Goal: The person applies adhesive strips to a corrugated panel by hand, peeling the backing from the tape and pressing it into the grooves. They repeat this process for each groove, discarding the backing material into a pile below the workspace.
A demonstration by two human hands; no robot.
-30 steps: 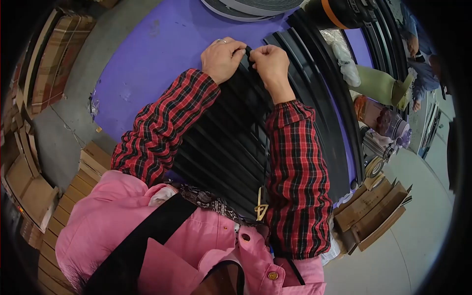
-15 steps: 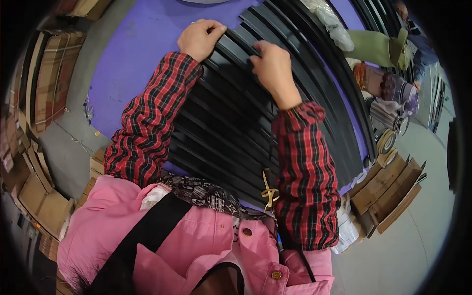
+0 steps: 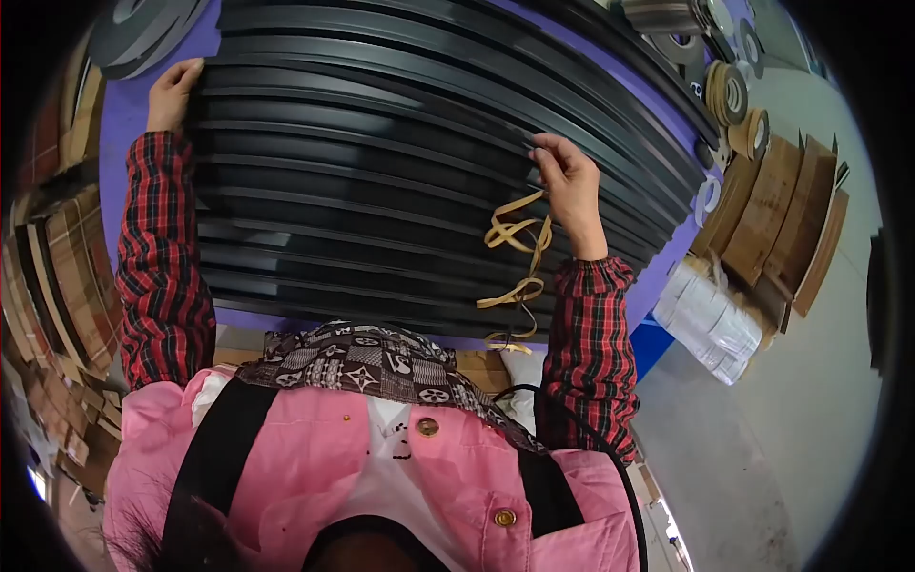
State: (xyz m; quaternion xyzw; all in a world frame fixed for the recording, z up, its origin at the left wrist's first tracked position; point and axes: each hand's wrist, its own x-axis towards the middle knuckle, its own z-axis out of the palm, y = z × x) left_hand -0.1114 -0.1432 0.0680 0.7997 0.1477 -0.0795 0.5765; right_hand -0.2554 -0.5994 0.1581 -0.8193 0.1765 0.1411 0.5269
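Note:
Long black ribbed strips (image 3: pixel 381 143) lie side by side across the purple table. My left hand (image 3: pixel 174 95) is at their left ends, thumb and fingers pinched on the end of a thin dark tape strip (image 3: pixel 419 98). That tape runs slantwise over the black strips to my right hand (image 3: pixel 572 186), whose thumb and forefinger are closed on it. A curled tan ribbon (image 3: pixel 534 243), like tape backing, hangs below my right hand over the strips to the table's near edge. Its upper end is hidden behind my fingers.
Grey tape rolls (image 3: pixel 143 43) are at the far left corner. Tan tape rolls (image 3: pixel 726 92) sit past the right edge, near cardboard pieces (image 3: pixel 772 214) and a plastic-wrapped white bundle (image 3: pixel 705 324). Stacked cardboard (image 3: pixel 76 276) stands to the left. The purple tabletop (image 3: pixel 119 181) shows at left.
My hands have moved far apart, left hand to the strips' left ends, right hand to the right. The tan ribbon now hangs longer from my right hand. The view has turned.

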